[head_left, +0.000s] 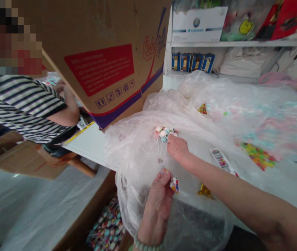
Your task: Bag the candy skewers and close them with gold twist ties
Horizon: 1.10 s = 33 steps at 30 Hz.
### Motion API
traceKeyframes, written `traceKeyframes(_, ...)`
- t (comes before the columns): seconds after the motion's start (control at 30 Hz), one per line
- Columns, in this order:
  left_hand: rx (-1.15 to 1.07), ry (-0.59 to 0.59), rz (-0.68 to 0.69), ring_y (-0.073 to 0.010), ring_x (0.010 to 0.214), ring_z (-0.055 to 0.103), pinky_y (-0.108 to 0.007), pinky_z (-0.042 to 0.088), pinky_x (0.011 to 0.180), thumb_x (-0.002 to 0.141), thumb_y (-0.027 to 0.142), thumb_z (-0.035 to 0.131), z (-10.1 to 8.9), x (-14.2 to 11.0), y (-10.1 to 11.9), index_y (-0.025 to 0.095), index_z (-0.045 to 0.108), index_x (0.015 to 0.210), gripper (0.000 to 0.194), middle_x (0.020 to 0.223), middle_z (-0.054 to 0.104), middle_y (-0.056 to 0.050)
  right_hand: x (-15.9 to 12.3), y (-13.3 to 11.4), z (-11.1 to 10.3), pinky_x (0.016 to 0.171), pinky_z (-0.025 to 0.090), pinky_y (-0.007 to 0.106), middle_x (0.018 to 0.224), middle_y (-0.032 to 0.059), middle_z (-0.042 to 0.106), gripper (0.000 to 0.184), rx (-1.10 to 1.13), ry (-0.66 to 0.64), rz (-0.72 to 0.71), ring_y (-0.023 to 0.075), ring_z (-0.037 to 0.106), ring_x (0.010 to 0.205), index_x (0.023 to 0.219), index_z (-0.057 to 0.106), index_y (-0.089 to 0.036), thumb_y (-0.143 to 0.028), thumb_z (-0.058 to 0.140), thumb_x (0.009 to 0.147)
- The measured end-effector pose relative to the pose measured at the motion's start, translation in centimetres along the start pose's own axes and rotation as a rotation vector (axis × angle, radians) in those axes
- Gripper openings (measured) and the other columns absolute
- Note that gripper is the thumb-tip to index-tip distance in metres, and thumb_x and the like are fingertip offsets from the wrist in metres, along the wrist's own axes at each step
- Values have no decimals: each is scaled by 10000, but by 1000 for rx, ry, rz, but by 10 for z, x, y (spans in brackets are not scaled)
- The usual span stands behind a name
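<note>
A small bunch of lollipops (pixel 163 134) with white, pink and blue heads and white sticks lies on the clear plastic sheeting in the middle. My right hand (pixel 179 149) reaches into the bunch from the right, its fingers closed on a lollipop there; the fingertips are partly hidden. Closer to me, my left hand (pixel 159 195) pinches a small clear wrapper (pixel 175 184) with red, blue and yellow print, which sticks out on both sides of the fingers. A printed card or packet (pixel 220 159) lies right of my right hand, partly behind the forearm.
A tall cardboard box (pixel 104 38) stands at the back left of the table. Plastic bags of pastel sweets (pixel 274 125) cover the right side. Below the front edge, a carton holds many lollipops (pixel 108 225). A person in a striped shirt (pixel 20 101) sits at left. Shelves (pixel 237 44) stand behind.
</note>
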State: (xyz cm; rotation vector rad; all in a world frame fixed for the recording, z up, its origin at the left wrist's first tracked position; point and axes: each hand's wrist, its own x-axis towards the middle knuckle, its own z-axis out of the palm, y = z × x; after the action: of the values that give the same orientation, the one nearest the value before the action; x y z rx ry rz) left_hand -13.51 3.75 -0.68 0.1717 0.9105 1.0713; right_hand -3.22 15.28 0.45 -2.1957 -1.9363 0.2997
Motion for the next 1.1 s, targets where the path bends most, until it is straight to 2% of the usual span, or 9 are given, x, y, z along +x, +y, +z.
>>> traceKeyframes(0.17, 48, -35, -12, -116, 600, 596, -215, 483, 570, 672, 285, 752, -5, 3, -1, 143, 642, 810, 226, 693, 644, -1, -18, 47, -10, 666, 409, 267, 822, 60, 684, 279, 63, 20, 32, 195, 632, 790, 909, 651, -197, -220, 373, 894)
traceKeyframes(0.3, 131, -55, -23, -123, 582, 590, -234, 482, 560, 662, 292, 738, 0, 5, -4, 141, 643, 790, 220, 700, 654, -4, -61, 87, -29, 545, 365, 228, 596, -19, 569, 228, 491, 4, 47, 121, 531, 554, 680, 566, -196, -258, 422, 846)
traceKeyframes(0.4, 183, -110, 37, -117, 590, 576, -230, 485, 588, 650, 267, 715, 8, 7, -3, 135, 634, 673, 156, 666, 628, -3, -103, 108, -40, 490, 342, 225, 550, -42, 516, 196, 827, -54, 113, 101, 455, 474, 688, 554, -192, -316, 477, 820)
traceKeyframes(0.5, 219, -134, 89, -115, 610, 569, -221, 486, 611, 665, 244, 688, 20, 8, -1, 142, 631, 624, 124, 651, 614, -8, -143, 122, -48, 471, 317, 219, 549, -45, 498, 174, 1055, -88, 166, 93, 429, 475, 723, 571, -182, -334, 526, 796)
traceKeyframes(0.67, 209, 11, 82, -121, 597, 578, -240, 502, 627, 709, 209, 655, 46, 7, -4, 139, 625, 689, 78, 657, 628, -14, -186, 141, -52, 474, 305, 215, 566, -39, 507, 161, 1302, -114, 221, 87, 420, 495, 767, 593, -171, -331, 575, 778)
traceKeyframes(0.8, 260, 42, 155, -107, 547, 569, -218, 481, 546, 690, 137, 665, 58, 2, -10, 134, 579, 695, 85, 626, 609, -8, -193, 156, -49, 464, 286, 214, 554, -37, 497, 205, 1343, -115, 285, 80, 399, 481, 713, 563, -168, -362, 594, 772)
traceKeyframes(0.93, 303, 77, 198, -139, 602, 627, -254, 510, 560, 700, 82, 623, 55, 2, -4, 158, 526, 798, 158, 748, 642, -44, -186, 164, -47, 463, 278, 216, 557, -38, 495, 236, 1308, -133, 285, 81, 399, 481, 704, 547, -174, -394, 594, 776)
traceKeyframes(1.0, 311, 80, 266, -84, 508, 559, -193, 445, 490, 700, 65, 588, 52, 8, 7, 179, 495, 821, 191, 715, 615, -8, -179, 163, -47, 463, 275, 220, 549, -41, 492, 244, 1278, -173, 267, 82, 396, 468, 713, 545, -180, -410, 581, 785)
traceKeyframes(1.1, 431, 83, 397, -28, 386, 376, -143, 261, 386, 683, 108, 598, 53, 24, 32, 186, 471, 762, 169, 558, 473, 69, -164, 154, -48, 452, 267, 226, 532, -45, 489, 249, 1199, -243, 246, 85, 387, 438, 702, 535, -190, -423, 554, 785)
